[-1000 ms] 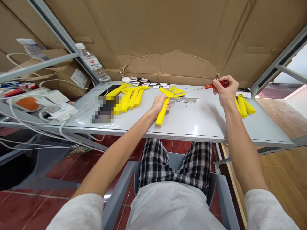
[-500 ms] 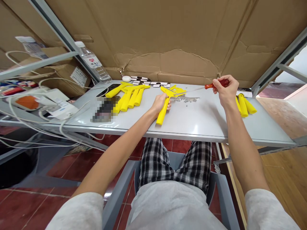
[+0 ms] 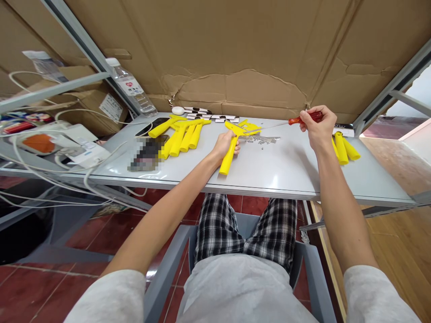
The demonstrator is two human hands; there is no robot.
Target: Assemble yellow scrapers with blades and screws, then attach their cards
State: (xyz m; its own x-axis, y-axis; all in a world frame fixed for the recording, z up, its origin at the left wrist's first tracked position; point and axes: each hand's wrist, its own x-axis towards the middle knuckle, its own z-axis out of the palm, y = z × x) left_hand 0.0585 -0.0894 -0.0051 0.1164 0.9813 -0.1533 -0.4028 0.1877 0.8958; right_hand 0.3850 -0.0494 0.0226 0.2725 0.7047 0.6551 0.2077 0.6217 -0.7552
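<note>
Gripping yellow T-shaped piece (image 3: 230,150) in left hand (image 3: 222,146), on stem (image 3: 226,163) below crosspiece (image 3: 232,127). Holding red screwdriver (image 3: 294,120) in right hand (image 3: 318,125), well right of piece; pointing shaft (image 3: 274,125) leftward to crosspiece, crosswise to stem. Cannot confirm tip contact.

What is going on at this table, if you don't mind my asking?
A seated person grips a yellow T-shaped handle in the left hand. The right hand holds a red-handled screwdriver, its shaft reaching to the handle's head, where the tip appears to rest. Small screws and flat metal strips lie just beyond on the table, with more yellow handles grouped to the left and right.
</note>
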